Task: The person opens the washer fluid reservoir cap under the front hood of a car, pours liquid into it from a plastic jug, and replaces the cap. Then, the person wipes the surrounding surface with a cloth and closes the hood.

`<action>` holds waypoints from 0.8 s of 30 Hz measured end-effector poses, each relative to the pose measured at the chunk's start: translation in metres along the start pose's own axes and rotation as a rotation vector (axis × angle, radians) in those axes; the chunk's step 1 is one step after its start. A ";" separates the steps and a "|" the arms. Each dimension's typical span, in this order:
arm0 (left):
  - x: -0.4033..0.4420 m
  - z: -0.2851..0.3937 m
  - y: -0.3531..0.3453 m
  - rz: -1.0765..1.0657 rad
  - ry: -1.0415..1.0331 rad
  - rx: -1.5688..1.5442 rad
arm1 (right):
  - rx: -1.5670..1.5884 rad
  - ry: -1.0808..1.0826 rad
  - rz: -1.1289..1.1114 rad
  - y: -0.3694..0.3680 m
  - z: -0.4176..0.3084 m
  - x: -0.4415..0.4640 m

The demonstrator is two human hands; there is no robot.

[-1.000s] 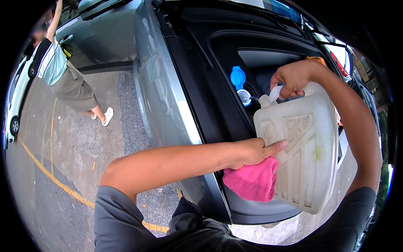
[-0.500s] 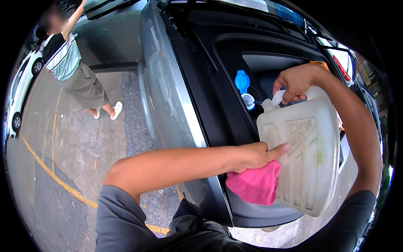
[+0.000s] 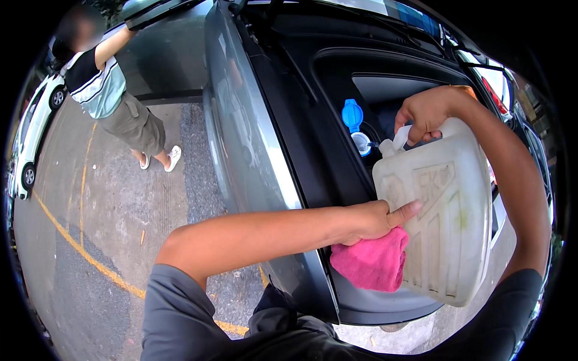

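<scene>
A translucent white plastic jerrycan (image 3: 448, 234) is tilted over the front of a car, its spout turned toward an open filler neck (image 3: 360, 144). Clear liquid appears to run between spout and neck. The blue cap (image 3: 352, 113) is flipped up behind the opening. My right hand (image 3: 423, 114) is closed around the jerrycan's handle at the top. Lower down, my left hand (image 3: 379, 221) grips a pink cloth (image 3: 374, 260) and presses against the jerrycan's side, thumb lying on its face. The left fingers are partly hidden under the jerrycan and cloth.
Black trim (image 3: 328, 177) surrounds the filler, beside the car's grey fender (image 3: 256, 150). At left another person (image 3: 114, 96) stands with an arm raised to the car. A white car (image 3: 36, 132) is parked farther left. Yellow lines (image 3: 108, 274) mark the ground.
My view has shifted slightly, so most things sit a little farther right. The other person's raised arm is lower now. Both hands keep their holds, and the jerrycan stays tilted at the filler.
</scene>
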State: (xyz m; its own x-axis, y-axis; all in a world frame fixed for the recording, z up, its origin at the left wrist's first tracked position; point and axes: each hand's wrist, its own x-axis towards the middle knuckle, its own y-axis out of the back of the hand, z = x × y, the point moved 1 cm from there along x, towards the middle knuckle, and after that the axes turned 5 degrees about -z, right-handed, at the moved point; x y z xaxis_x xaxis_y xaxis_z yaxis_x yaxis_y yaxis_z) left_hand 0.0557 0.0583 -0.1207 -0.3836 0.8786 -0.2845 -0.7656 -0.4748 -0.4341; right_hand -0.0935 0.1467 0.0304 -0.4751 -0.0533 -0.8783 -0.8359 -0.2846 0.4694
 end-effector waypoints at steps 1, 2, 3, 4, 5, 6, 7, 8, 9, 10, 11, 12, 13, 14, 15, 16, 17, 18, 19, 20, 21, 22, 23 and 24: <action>0.001 -0.002 0.000 -0.002 0.002 -0.002 | -0.007 -0.001 0.006 0.000 -0.001 -0.001; 0.002 -0.004 0.001 -0.013 0.000 -0.014 | -0.004 -0.001 0.004 0.000 0.000 -0.001; 0.006 -0.006 0.003 -0.025 -0.003 -0.027 | -0.015 0.010 0.003 0.001 0.001 0.003; 0.005 -0.005 0.002 -0.027 -0.003 -0.028 | -0.028 0.021 0.003 0.002 0.002 0.003; 0.005 -0.005 0.000 -0.010 -0.035 -0.029 | -0.027 0.020 0.002 0.002 0.003 0.004; 0.004 -0.004 0.000 0.006 -0.067 -0.029 | -0.016 0.024 -0.006 0.002 0.004 0.006; 0.001 -0.002 -0.001 0.004 -0.066 -0.029 | -0.005 0.028 -0.015 0.002 0.004 0.006; -0.003 0.002 -0.002 0.010 -0.032 -0.029 | -0.003 0.027 -0.016 0.002 0.004 0.006; -0.005 0.004 -0.003 0.017 0.003 -0.028 | 0.005 0.030 -0.017 0.002 0.005 0.006; -0.005 0.003 -0.004 0.015 0.003 -0.027 | 0.012 0.033 -0.018 0.002 0.005 0.005; -0.004 0.002 -0.004 0.019 0.008 -0.042 | 0.013 0.032 -0.018 0.002 0.005 0.005; -0.004 0.002 -0.004 0.023 0.013 -0.056 | 0.005 0.040 -0.018 0.002 0.005 0.005; -0.004 0.003 -0.004 0.023 0.014 -0.055 | -0.004 0.048 -0.019 0.002 0.005 0.005; -0.006 0.004 -0.005 0.025 0.025 -0.064 | -0.003 0.049 -0.018 0.002 0.006 0.006; -0.007 0.005 -0.005 0.027 0.035 -0.073 | 0.010 0.055 -0.028 0.003 0.007 0.009; -0.006 0.004 -0.005 0.027 0.035 -0.072 | 0.023 0.061 -0.038 0.003 0.008 0.010; -0.004 0.003 -0.005 0.031 0.009 -0.085 | 0.023 0.061 -0.038 0.003 0.009 0.012; -0.004 0.002 -0.005 0.035 -0.017 -0.097 | 0.036 0.062 -0.044 0.003 0.009 0.012; -0.004 0.003 -0.005 0.036 -0.017 -0.097 | 0.049 0.062 -0.051 0.003 0.009 0.013; -0.005 0.003 -0.005 0.044 -0.010 -0.091 | 0.050 0.062 -0.051 0.004 0.010 0.014; -0.006 0.004 -0.005 0.051 -0.002 -0.086 | 0.060 0.060 -0.058 0.004 0.011 0.016; -0.006 0.004 -0.005 0.050 0.000 -0.087 | 0.069 0.058 -0.065 0.003 0.009 0.015; -0.007 0.004 -0.005 0.050 0.021 -0.083 | 0.072 0.058 -0.067 0.002 0.008 0.015; -0.007 0.007 -0.005 0.051 0.039 -0.074 | 0.060 0.039 -0.051 0.003 0.007 0.012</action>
State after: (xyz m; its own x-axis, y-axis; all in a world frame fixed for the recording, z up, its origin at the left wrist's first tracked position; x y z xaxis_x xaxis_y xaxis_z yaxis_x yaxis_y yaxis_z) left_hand 0.0586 0.0549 -0.1107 -0.4001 0.8510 -0.3401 -0.7049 -0.5229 -0.4793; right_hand -0.1036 0.1517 0.0220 -0.4216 -0.0778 -0.9034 -0.8742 -0.2297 0.4277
